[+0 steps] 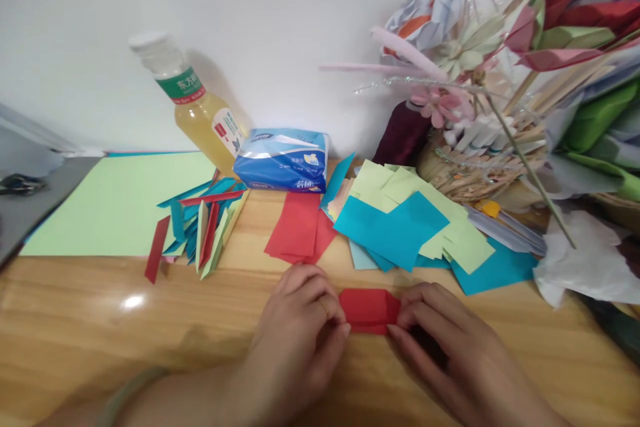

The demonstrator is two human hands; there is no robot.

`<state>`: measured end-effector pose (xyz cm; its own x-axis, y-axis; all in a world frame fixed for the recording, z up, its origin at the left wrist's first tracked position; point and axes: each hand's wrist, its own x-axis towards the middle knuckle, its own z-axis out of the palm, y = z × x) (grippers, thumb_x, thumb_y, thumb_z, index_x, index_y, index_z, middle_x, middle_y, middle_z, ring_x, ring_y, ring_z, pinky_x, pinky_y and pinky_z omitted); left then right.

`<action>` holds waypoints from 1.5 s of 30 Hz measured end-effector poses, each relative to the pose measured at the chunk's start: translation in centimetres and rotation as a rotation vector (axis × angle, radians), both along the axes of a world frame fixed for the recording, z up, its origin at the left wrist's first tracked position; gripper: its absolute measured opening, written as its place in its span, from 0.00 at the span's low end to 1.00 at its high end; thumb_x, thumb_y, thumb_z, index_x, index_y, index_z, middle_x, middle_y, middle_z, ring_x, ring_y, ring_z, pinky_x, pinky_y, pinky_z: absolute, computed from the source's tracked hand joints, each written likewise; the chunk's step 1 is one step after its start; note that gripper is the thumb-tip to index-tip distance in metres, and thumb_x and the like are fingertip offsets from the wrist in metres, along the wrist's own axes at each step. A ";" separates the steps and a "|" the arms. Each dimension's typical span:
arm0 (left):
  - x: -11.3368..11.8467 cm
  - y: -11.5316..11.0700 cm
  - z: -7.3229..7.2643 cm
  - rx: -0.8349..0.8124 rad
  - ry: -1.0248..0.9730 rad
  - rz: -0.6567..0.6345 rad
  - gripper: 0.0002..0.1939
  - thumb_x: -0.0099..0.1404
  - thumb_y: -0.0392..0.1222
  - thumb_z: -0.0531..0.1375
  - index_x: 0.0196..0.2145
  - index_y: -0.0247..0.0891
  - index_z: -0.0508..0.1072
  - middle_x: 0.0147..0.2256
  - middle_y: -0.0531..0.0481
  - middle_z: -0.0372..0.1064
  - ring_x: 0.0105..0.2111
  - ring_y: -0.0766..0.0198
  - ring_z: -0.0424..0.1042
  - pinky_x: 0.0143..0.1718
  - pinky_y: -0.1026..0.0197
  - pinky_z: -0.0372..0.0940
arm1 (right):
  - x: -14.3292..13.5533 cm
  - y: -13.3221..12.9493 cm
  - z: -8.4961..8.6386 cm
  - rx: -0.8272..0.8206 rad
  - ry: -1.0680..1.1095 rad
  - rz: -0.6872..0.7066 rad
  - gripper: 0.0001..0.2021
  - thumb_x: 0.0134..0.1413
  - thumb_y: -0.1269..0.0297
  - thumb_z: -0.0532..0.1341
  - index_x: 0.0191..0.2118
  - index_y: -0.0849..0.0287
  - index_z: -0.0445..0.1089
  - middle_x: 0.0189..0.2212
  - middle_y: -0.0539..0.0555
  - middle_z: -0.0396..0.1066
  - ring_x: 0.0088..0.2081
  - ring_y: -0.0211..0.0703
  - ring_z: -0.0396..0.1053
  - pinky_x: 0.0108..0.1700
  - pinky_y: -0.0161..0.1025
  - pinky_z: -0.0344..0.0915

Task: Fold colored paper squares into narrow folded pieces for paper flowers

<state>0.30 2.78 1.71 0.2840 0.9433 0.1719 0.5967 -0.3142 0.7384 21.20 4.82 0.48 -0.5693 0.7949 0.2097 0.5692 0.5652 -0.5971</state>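
A small folded red paper [367, 310] lies low over the wooden table [90, 327], between my two hands. Its left end is pinched by my left hand [303, 323], which has a ring on one finger. My right hand [443, 337] grips the right end, where a corner is folded at a slant. Just beyond my left hand lie flat red paper pieces [295, 223]. Blue paper pieces [393, 227] and light green paper pieces [467, 240] overlap beyond the folded paper.
Folded strips [205, 220] sit on the left beside a light green sheet [120, 200]. Behind stand a bottle [200, 113] and a blue tissue pack [283, 160]. A container of sticks [467, 167] with paper flowers, and white crumpled paper [585, 257], occupy the right.
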 end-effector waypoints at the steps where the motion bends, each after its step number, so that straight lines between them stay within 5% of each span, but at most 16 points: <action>1: 0.1 0.0 0.0 0.014 0.014 0.009 0.07 0.59 0.30 0.54 0.24 0.37 0.66 0.26 0.50 0.65 0.34 0.60 0.62 0.36 0.55 0.61 | -0.1 0.0 0.0 0.011 -0.003 -0.004 0.06 0.58 0.70 0.53 0.29 0.56 0.61 0.30 0.52 0.65 0.33 0.41 0.66 0.31 0.37 0.65; 17: 1.0 0.2 -0.2 0.203 0.284 0.048 0.10 0.60 0.33 0.51 0.21 0.36 0.64 0.24 0.49 0.63 0.32 0.58 0.60 0.39 0.50 0.57 | -0.2 0.1 0.1 0.111 -0.146 -0.022 0.06 0.58 0.68 0.52 0.30 0.56 0.61 0.29 0.54 0.67 0.31 0.42 0.69 0.30 0.37 0.67; 34: 1.3 0.4 -0.2 0.191 0.430 0.030 0.10 0.58 0.32 0.51 0.21 0.36 0.66 0.26 0.46 0.65 0.34 0.54 0.60 0.39 0.47 0.58 | -0.8 0.3 0.0 0.221 -0.188 -0.037 0.09 0.59 0.69 0.49 0.28 0.56 0.59 0.26 0.53 0.65 0.28 0.42 0.66 0.26 0.38 0.64; 45: 1.0 -0.1 -0.1 0.129 0.654 -0.022 0.09 0.61 0.34 0.50 0.31 0.32 0.70 0.33 0.42 0.63 0.37 0.51 0.58 0.41 0.43 0.60 | -0.3 0.5 0.1 0.315 -0.306 -0.088 0.11 0.58 0.65 0.50 0.24 0.56 0.60 0.27 0.55 0.62 0.29 0.46 0.63 0.28 0.41 0.60</action>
